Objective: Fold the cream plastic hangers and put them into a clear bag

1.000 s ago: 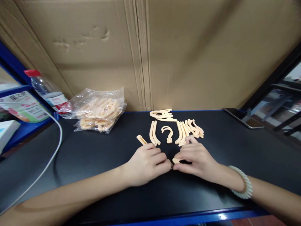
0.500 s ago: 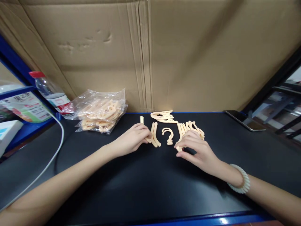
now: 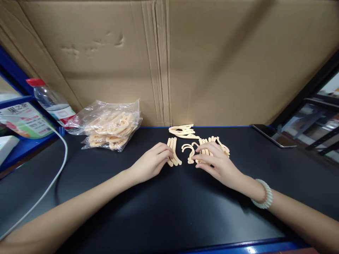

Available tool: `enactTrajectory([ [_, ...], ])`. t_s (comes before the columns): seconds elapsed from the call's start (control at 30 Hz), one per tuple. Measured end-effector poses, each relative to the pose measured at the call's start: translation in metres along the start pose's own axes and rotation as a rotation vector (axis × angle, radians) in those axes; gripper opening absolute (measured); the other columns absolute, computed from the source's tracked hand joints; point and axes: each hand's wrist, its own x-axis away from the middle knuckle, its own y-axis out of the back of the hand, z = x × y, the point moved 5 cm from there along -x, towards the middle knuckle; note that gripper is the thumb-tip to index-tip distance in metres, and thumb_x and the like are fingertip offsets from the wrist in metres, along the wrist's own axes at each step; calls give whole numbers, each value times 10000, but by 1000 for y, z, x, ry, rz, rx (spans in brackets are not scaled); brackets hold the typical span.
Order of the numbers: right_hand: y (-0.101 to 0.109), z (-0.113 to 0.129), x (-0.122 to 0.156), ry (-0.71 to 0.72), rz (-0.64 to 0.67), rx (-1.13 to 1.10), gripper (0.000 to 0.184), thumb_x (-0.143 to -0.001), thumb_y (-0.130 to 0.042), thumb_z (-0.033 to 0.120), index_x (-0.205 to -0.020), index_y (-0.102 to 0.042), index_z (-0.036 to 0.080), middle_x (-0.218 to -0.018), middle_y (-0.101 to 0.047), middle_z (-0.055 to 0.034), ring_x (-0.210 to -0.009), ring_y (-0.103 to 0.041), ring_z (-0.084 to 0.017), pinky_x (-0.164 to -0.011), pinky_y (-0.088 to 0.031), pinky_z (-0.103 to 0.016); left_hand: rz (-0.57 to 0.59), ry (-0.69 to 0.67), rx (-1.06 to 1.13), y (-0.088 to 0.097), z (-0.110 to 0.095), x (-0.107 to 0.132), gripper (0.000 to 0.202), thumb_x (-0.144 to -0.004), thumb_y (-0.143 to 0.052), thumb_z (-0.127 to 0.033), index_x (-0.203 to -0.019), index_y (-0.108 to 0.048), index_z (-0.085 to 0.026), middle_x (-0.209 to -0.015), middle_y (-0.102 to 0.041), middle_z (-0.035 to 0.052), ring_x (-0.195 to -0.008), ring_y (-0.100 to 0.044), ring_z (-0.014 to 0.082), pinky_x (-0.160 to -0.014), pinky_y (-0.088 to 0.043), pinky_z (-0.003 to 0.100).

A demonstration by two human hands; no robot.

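Observation:
My left hand (image 3: 155, 161) has its fingers bent over the leftmost of three curved cream hanger arms (image 3: 175, 151), which lie side by side on the dark tabletop. My right hand (image 3: 219, 163) is at a cream hanger hook (image 3: 195, 144), with the hook's base between finger and thumb; most of it is hidden by the fingers. Just left of it lies another hanger hook (image 3: 191, 155). Beneath and behind my right hand, several more cream hanger arms (image 3: 205, 141) stand in a row, partly covered.
A loose group of cream hanger pieces (image 3: 182, 131) lies at the back edge. Clear bags of cream parts (image 3: 113, 128) are stacked at back left, beside a red-capped bottle (image 3: 54, 102). A white cable (image 3: 59, 173) runs along the left; a phone (image 3: 274, 135) lies at back right.
The hanger arm in my left hand has come down beside the other two. My right hand has moved slightly left, and a second hook now shows beside the first.

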Motion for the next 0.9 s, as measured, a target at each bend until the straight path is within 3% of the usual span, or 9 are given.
enactTrajectory([
  [0.2, -12, 1, -9, 15, 84, 154, 161, -939, -565, 247, -1055, -673, 216, -1089, -590, -91, -1018, -505, -237, -858, -414, -400, -33, 24, -83, -17, -16, 3, 278, -924, -529, -203, -1184, -627, -183, -1245, -634, 126, -1207, -517, 284, -1006, -456, 472],
  [0.6, -27, -9, -13, 0, 105, 246, 178, -918, -605, 282, -1054, -646, 175, -863, -630, -59, -860, -529, -227, -762, -405, -361, -111, -127, -277, -26, -25, 8, 266, -956, -470, -166, -1143, -658, -154, -1126, -710, 90, -1066, -648, 232, -913, -564, 395],
  [0.73, -24, -12, -13, -33, 105, 202, 256, -908, -617, 349, -1100, -632, 179, -893, -643, -57, -892, -522, -229, -788, -404, -362, -125, -137, -282, -24, -26, 8, 259, -953, -479, -168, -1128, -668, -147, -1103, -712, 97, -1044, -654, 237, -882, -577, 397],
  [0.9, -6, -10, -13, -54, 28, 211, 189, -943, -566, 303, -1049, -647, 168, -882, -653, -56, -878, -522, -221, -775, -388, -359, -164, -137, -282, -21, -24, 8, 242, -957, -488, -182, -1079, -695, -160, -1060, -730, 80, -995, -674, 223, -848, -590, 374],
])
